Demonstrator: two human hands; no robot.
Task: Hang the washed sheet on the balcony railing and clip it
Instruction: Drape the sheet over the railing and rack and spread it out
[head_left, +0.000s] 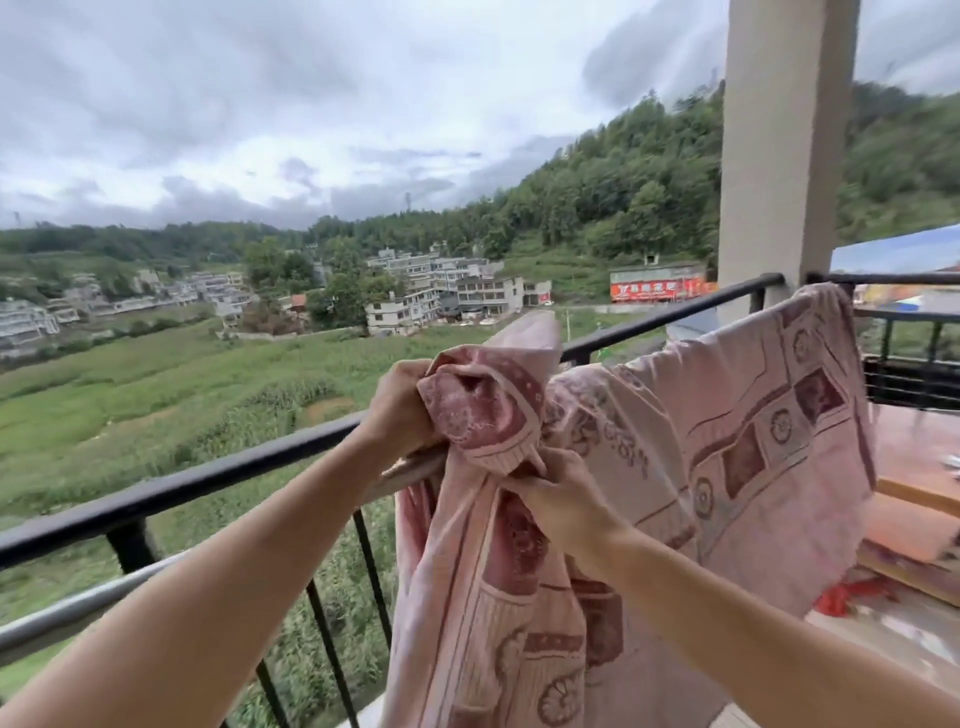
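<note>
At railing (218, 470), both hands gripping sheet (727, 441).

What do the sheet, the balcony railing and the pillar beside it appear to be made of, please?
Sheet: soft woven fabric, probably cotton, matte pink with a printed maroon pattern; it bunches and folds in both hands.
Balcony railing: seemingly metal, painted black with a slight sheen; thin straight bars under a flat top rail.
Pillar: likely plastered or painted masonry, matte beige, smooth and seamless; the core cannot be told.
</note>
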